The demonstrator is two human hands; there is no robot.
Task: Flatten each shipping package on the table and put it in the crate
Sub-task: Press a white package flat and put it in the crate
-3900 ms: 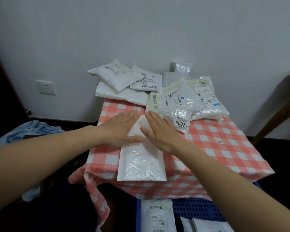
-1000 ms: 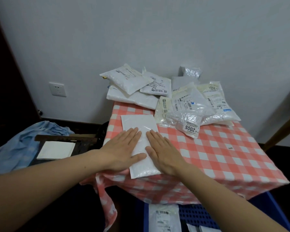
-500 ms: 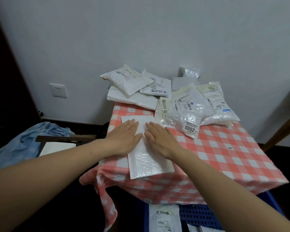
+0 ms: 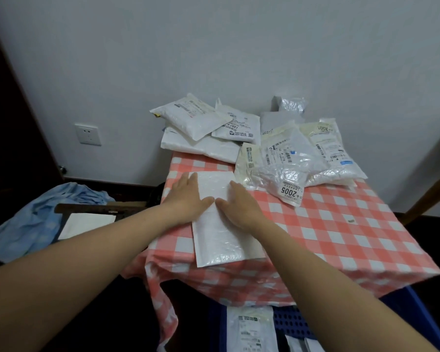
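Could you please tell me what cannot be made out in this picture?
Head view:
Crate: mostly cut off by the bottom edge and hidden behind the table.
Mailer: middle covered by the left hand and right hand.
Piled packages: label print too small, except 2005.

Stretches both bare forearms forward and inward from the lower corners. Lays the left grip (image 4: pixel 188 196) and the right grip (image 4: pixel 241 204) flat, palms down, fingers straight and pointing away. Points the thumbs inward, tips just beside each other.
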